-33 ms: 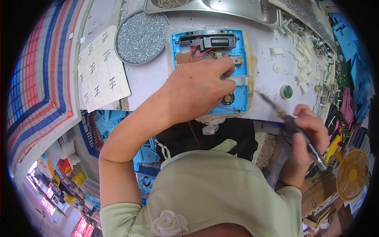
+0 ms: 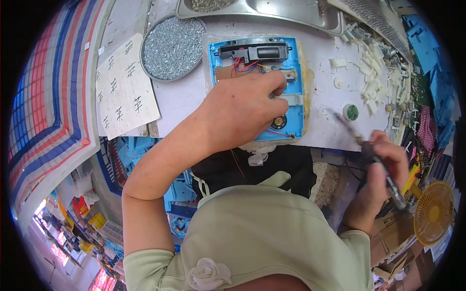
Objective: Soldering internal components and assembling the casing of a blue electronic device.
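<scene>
Broadly, a white bench [image 2: 184, 99] fills the upper middle of the view, with a striped red, white and blue cloth [image 2: 43, 106] hanging off its left side. A metal tray [image 2: 291, 14] runs along the far edge. On the left part of the bench lies a white sheet [image 2: 124, 87] with handwritten marks, and just beside it stands a round dish [image 2: 172, 46] full of small silvery screws.

At the middle of the bench lies an open blue case [image 2: 257, 87], flat, its inside facing up. A black part [image 2: 252, 52] sits across its far end, red and blue wires [image 2: 240, 65] run below that, and a small round speaker [image 2: 278, 121] lies near its near edge. The left hand [image 2: 242, 111] rests on top of the case, covering its left and middle; its fingers [image 2: 276, 82] are curled and pinch at a small metal piece inside, though what exactly they grip I cannot tell.

The right hand [image 2: 381, 167] is off the bench edge to the right, well apart from the case, its fingers closed around a dark screwdriver [image 2: 374, 155] whose tip points up toward the bench. Near that tip is a small green disc [image 2: 350, 112]. Loose white plastic pieces [image 2: 371, 72] are scattered across the right end of the bench. A yellow fan [image 2: 433, 212] stands low at the right.
</scene>
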Tool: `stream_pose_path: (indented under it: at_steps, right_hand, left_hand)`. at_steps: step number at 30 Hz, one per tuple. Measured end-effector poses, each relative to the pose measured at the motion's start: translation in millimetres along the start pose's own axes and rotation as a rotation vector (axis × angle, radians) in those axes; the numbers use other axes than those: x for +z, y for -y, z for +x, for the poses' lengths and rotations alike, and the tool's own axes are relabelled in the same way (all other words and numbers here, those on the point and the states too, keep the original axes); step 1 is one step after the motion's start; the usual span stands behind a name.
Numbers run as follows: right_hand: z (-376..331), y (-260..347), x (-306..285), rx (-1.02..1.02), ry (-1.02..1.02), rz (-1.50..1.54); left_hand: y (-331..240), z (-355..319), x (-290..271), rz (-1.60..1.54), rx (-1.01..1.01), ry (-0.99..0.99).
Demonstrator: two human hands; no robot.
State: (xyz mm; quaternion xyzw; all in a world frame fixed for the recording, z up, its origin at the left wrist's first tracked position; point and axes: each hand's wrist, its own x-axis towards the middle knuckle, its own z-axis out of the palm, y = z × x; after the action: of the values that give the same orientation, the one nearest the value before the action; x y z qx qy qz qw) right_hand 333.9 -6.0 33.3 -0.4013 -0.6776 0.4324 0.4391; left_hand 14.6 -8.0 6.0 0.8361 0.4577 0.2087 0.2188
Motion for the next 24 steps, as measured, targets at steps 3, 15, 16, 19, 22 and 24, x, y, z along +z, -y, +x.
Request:
stream_pose_path:
  at_steps: [3,15,16,19,22,24]
  right_hand:
    - [-27.5,-14.5,-71.6,0.029,-0.395,0.045]
    - [-81.9,-1.3,-223.2,-0.150,-1.150,-0.375]
    - [-84.4,-0.3,-226.0,-0.155,-1.156,-0.372]
    - [-98.0,-3.6,-246.6,-0.168,-1.148,-0.375]
    - [-109.1,-27.2,-265.3,-0.109,-1.109,-0.459]
    - [-94.6,-37.1,-235.8,0.141,-1.161,-0.505]
  left_hand:
    - [-0.3,6.9,-3.4,-0.031,0.025,0.042]
    - [-16.4,13.3,-0.4,0.004,-0.004,0.022]
    - [-13.8,10.8,-2.2,-0.004,0.003,0.018]
    - [-6.7,-1.2,-4.4,-0.018,0.018,-0.016]
    - [0.8,-14.9,-2.7,0.003,0.021,-0.041]
    - [7.2,-15.8,0.3,-0.064,0.057,-0.062]
